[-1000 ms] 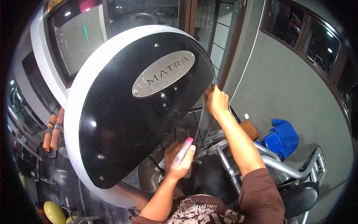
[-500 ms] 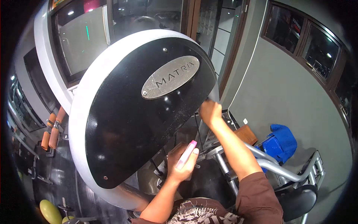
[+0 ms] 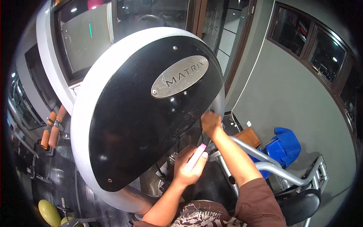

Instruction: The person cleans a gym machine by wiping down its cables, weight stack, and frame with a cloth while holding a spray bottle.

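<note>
A large black panel [image 3: 132,113] with a silver rim and an oval metal plate [image 3: 180,76] lettered MATRIX stands tilted in front of me. My left hand [image 3: 187,172] is closed around a slim pale bottle [image 3: 195,158] with a pink top, held upright at a slant below the panel's lower edge. My right hand [image 3: 211,123] is a fist against the panel's lower right edge. A bit of something dark shows at its knuckles, but what the fingers hold is hidden. Scuff marks show on the panel near this hand.
Silver machine tubes [image 3: 280,174] and a black pad [image 3: 301,207] stand at my right. Behind them are a blue chair [image 3: 281,147] and a brown wooden box [image 3: 247,137]. Orange foam rollers [image 3: 49,139] and a green ball [image 3: 49,213] lie to the left.
My right fist has slid down along the panel's edge. My left hand with the bottle has shifted slightly right and stays closed. The view has turned a little.
</note>
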A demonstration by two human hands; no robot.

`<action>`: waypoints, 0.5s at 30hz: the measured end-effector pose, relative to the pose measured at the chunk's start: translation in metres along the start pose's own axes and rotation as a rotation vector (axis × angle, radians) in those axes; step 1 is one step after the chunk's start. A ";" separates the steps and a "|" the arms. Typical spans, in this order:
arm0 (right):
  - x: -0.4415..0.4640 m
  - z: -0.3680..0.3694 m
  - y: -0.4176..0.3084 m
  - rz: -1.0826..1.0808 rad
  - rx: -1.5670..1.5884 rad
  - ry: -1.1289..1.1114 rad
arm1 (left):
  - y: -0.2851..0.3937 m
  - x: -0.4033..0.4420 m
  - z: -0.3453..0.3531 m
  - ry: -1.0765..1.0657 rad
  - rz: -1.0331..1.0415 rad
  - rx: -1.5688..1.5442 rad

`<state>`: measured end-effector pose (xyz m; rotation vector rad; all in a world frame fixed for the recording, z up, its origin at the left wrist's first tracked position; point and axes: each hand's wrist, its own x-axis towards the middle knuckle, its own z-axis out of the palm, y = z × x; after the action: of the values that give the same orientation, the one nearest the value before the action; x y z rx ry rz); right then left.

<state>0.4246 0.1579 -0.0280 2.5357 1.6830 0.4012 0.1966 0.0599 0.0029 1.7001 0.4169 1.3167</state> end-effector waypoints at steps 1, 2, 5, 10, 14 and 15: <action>0.006 -0.022 -0.001 -0.031 -0.020 0.051 | 0.000 0.003 -0.002 0.005 0.079 0.044; 0.016 -0.033 0.003 -0.039 -0.071 0.103 | 0.001 0.007 -0.004 0.011 0.158 0.086; 0.034 -0.048 0.014 -0.013 -0.165 0.185 | 0.001 0.002 0.000 0.008 0.157 0.095; 0.025 0.003 0.009 0.132 -0.061 0.078 | 0.002 0.001 0.002 -0.002 0.053 0.023; 0.002 0.026 0.008 0.201 0.056 -0.199 | 0.002 -0.001 0.004 0.007 0.047 0.041; 0.000 0.025 0.015 0.124 0.082 -0.118 | 0.003 0.000 0.005 0.013 0.077 0.070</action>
<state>0.4442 0.1547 -0.0491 2.6725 1.5372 0.1887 0.2005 0.0563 0.0054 1.7818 0.4134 1.3835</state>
